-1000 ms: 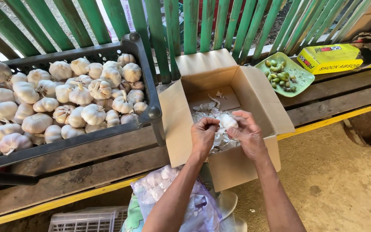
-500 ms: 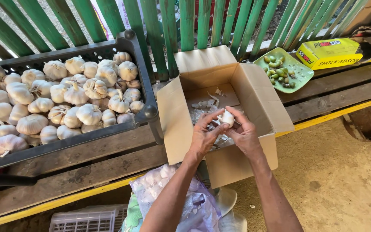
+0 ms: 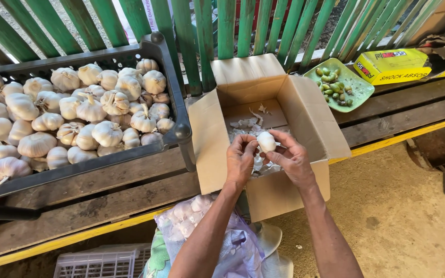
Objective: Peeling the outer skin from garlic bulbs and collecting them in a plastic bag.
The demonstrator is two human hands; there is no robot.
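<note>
The open cardboard box (image 3: 305,110) sits at the edge of the wooden bench (image 3: 387,110), its flaps spread, with the black crate (image 3: 178,110) of garlic bulbs (image 3: 106,133) just beside it on the left and bare dirt floor (image 3: 403,206) open to the right. Over the box, among loose peel scraps (image 3: 245,123), the left hand (image 3: 240,159) and right hand (image 3: 292,157) meet. Both are curled nearly closed, fingertips pinching 1 white garlic bulb (image 3: 266,141) between them.

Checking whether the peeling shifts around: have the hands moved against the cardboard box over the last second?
No. The hands hold the garlic bulb over the same spot inside the cardboard box, above the peels.
</note>
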